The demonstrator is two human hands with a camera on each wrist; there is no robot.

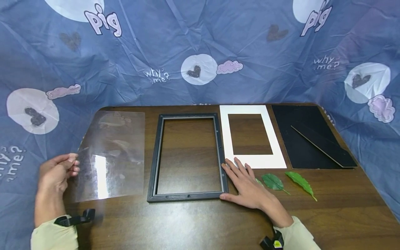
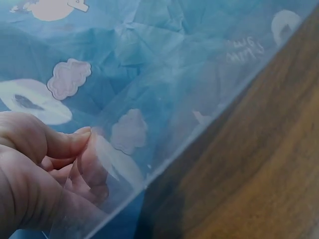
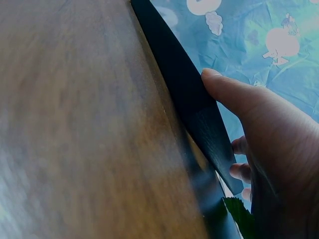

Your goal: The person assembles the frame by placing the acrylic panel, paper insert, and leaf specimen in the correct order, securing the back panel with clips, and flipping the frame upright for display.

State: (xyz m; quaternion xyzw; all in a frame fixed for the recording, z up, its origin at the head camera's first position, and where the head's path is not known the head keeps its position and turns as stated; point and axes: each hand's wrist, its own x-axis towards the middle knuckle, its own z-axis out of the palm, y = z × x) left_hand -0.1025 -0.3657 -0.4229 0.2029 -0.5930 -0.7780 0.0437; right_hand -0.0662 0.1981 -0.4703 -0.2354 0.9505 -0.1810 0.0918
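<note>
My left hand (image 1: 57, 173) pinches the left edge of a clear plastic sheet (image 1: 125, 173) between thumb and fingers. The left wrist view shows the see-through sheet (image 2: 169, 114) coming out of the pinch, with the cloth visible behind it. Right of the sheet lies a dark rectangular picture frame (image 1: 187, 197), its middle showing bare wood. My right hand (image 1: 247, 187) rests with spread fingers at the frame's lower right corner. In the right wrist view, the thumb and fingertips touch the side of the frame (image 3: 184, 89).
A white mat board (image 1: 253, 161) with a cut-out window lies right of the frame. Beyond it is a black backing board (image 1: 300, 139) with a folded-out stand leg (image 1: 328, 142). Green leaves (image 1: 301, 184) lie near my right hand. A blue printed cloth (image 1: 175, 34) hangs behind the wooden table (image 1: 193, 229).
</note>
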